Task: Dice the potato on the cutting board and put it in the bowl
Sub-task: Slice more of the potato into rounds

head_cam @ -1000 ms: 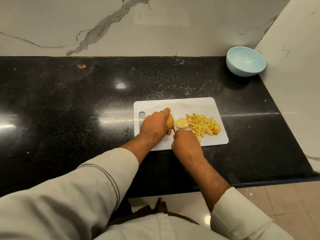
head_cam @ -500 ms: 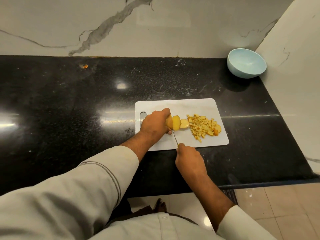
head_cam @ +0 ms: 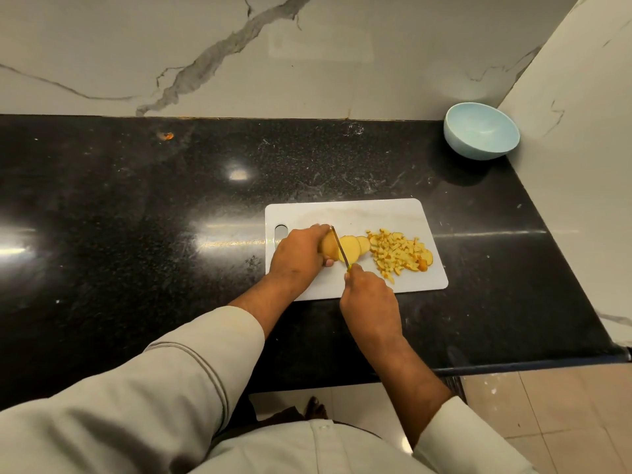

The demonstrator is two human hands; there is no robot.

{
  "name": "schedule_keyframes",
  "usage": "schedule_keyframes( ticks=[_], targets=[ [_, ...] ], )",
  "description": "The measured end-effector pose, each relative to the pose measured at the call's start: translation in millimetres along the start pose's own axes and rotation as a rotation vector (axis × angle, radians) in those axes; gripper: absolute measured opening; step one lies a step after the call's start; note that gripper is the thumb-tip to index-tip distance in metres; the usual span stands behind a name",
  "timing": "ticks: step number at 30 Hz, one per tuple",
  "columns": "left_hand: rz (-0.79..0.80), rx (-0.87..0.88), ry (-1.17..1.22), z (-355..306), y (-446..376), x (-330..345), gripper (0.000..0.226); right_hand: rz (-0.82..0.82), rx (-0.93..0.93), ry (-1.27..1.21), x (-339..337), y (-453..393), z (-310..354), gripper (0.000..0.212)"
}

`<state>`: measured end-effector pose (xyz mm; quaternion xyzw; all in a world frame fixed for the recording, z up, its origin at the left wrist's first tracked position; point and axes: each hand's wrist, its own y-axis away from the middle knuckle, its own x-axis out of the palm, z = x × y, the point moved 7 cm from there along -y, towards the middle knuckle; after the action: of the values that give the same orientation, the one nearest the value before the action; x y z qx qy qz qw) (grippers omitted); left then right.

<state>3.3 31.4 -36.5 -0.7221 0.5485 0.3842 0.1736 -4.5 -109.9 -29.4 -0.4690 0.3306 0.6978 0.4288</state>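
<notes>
Potato (head_cam: 329,245) sits on the white cutting board (head_cam: 345,213), left hand (head_cam: 297,253) curled over it. Knife (head_cam: 340,247), gripped by the right hand (head_cam: 369,295), has moved left for another slice. Two slices (head_cam: 355,247) lie cut, maybe more. Diced pieces (head_cam: 398,253) wait right; bowl (head_cam: 480,131) sits far right.

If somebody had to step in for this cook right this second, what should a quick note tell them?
Left hand grips the uncut potato piece on the cutting board.
Right hand holds the knife, blade set in the potato.
Done: a few slices lie beside the blade, and a pile of diced potato sits at the board's right end.
Left: finish slicing, dice the slices, move everything to the blue bowl in the far right corner, which holds no potato.
</notes>
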Motion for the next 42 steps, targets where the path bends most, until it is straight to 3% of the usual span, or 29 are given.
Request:
schedule_keyframes(
  ticks=[6,8,20,27,33,35,38,42],
  targets=[
    [0.024,0.015,-0.12,-10.0,-3.7,-2.7,0.024,0.038,0.048,-0.009,8.6,-11.2,6.4,0.019],
    [0.034,0.029,-0.161,-13.9,-3.6,-2.1,0.02,0.036,0.049,-0.01,8.9,-11.6,8.1,0.018],
    [0.041,0.105,-0.264,-22.4,-1.3,-3.7,0.026,0.096,0.074,-0.059,7.5,-36.4,16.1,0.007],
    [0.065,0.058,-0.223,-19.6,-5.1,-5.7,0.027,0.133,0.065,-0.036,7.5,-34.1,11.7,0.009],
    [0.037,0.078,-0.245,-15.6,-3.5,-3.9,0.027,0.19,0.048,-0.046,5.9,-48.4,18.2,0.029],
    [0.034,0.065,-0.202,-13.5,-4.5,-4.0,0.023,0.185,0.072,-0.058,8.4,-45.0,11.4,0.026],
    [0.034,0.111,-0.242,-13.7,-3.4,-0.1,0.04,0.184,0.095,-0.059,12.3,-40.7,4.0,0.011],
    [0.006,0.14,-0.281,-11.8,-3.2,1.8,0.05,0.199,0.051,-0.061,9.4,-49.5,13.2,0.016]
  ],
)
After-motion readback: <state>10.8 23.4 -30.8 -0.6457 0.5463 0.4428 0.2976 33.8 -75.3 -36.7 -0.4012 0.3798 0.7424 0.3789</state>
